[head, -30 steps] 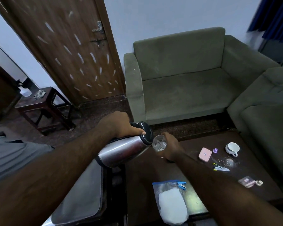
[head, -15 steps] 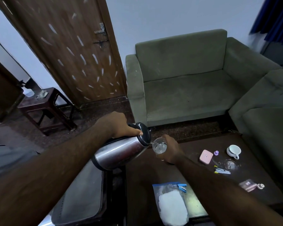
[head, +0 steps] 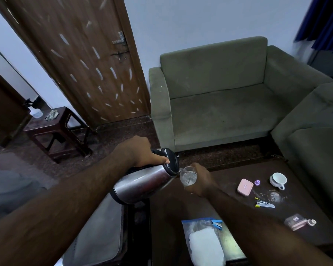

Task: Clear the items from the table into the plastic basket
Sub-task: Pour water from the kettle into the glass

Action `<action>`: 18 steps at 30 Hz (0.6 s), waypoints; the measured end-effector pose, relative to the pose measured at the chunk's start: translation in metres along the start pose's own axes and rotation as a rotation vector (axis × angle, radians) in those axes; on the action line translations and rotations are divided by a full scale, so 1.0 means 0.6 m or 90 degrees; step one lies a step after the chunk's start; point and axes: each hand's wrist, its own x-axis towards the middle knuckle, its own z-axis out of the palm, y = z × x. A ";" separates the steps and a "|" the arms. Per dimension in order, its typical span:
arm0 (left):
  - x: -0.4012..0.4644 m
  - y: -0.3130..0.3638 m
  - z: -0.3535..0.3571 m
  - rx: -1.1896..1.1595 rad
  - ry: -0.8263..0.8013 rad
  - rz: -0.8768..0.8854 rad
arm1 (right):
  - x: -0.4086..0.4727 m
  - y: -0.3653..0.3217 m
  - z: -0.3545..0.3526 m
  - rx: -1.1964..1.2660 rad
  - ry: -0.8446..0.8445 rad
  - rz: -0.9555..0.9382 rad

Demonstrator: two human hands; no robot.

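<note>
My left hand [head: 137, 150] grips the black handle of a steel kettle [head: 142, 184], tilted with its spout at the rim of a clear glass [head: 188, 176]. My right hand [head: 203, 181] holds that glass above the dark table [head: 171, 208]; clear liquid is in it. On the table lie a pink case [head: 245, 187], a small purple cap [head: 257, 182], a white cup [head: 278, 180], a second clear glass on its side [head: 275, 196], a stapler-like tool [head: 264, 204], a pink bottle [head: 297, 221] and a plastic bag with white contents [head: 204, 244]. I see no basket that I can identify.
A green sofa [head: 219, 104] stands behind the table and another green seat [head: 315, 141] to its right. A grey tray-like surface [head: 96, 239] lies at the lower left. A small wooden stool [head: 54, 131] and a door [head: 81, 60] are at the left.
The kettle has tipped a little further toward the glass, and both hands have stayed nearly in place. The view has shifted slightly.
</note>
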 end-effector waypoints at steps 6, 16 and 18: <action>0.003 -0.011 0.019 -0.019 0.018 -0.008 | 0.003 -0.001 -0.001 0.008 0.003 0.000; -0.011 -0.044 0.076 -0.113 0.052 -0.034 | 0.004 -0.015 0.001 -0.006 0.004 -0.004; -0.015 -0.044 0.087 -0.133 0.058 -0.038 | 0.003 -0.018 0.000 -0.006 0.004 -0.008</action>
